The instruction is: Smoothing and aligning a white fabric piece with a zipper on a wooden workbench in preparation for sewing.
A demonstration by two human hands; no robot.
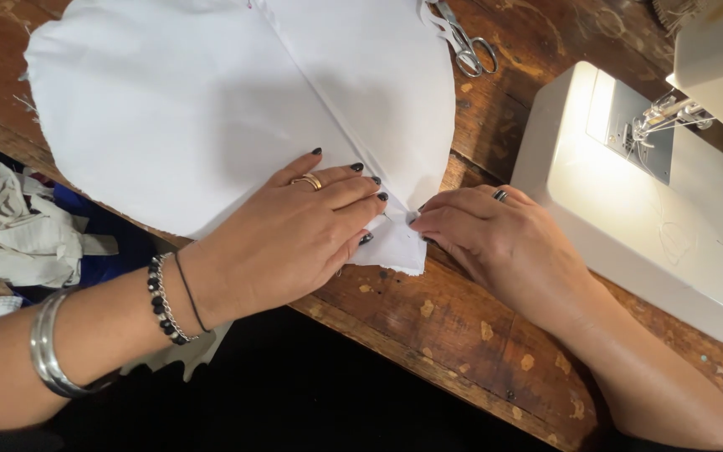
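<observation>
Both forearms enter from the near edge, the left one wearing a silver bangle [48, 356] and a beaded bracelet [163, 303]. Left hand [290, 230] lies flat on the white cloth [186, 100], fingers spread and pressing down just left of the seam [328, 105] that runs from the cloth's near corner up toward its far edge; it grips nothing, only pins the fabric. Right hand [495, 238] sits just right of the seam's near end, fingertips curled and pinched together at the fold; a pin seems to be held there, though it is too small to confirm. Cloth's near corner overhangs neither hand: it lies between them, touching both. Judged step: fixing the seam allowance at its near end, the fabric held still by one hand while the other works the fold. Next move would call for steady downward pressure from the left and a fine, accurate placement by the right fingertips, close to the seam. Beyond the right hand, well clear of the seam, stands a white sewing machine [629, 209] with its lamp lit. Scissors [466, 42] lie on the worn wooden table [428, 326] past the cloth's far right edge. Left of the cloth, off the table, scraps [18, 226] are heaped.
</observation>
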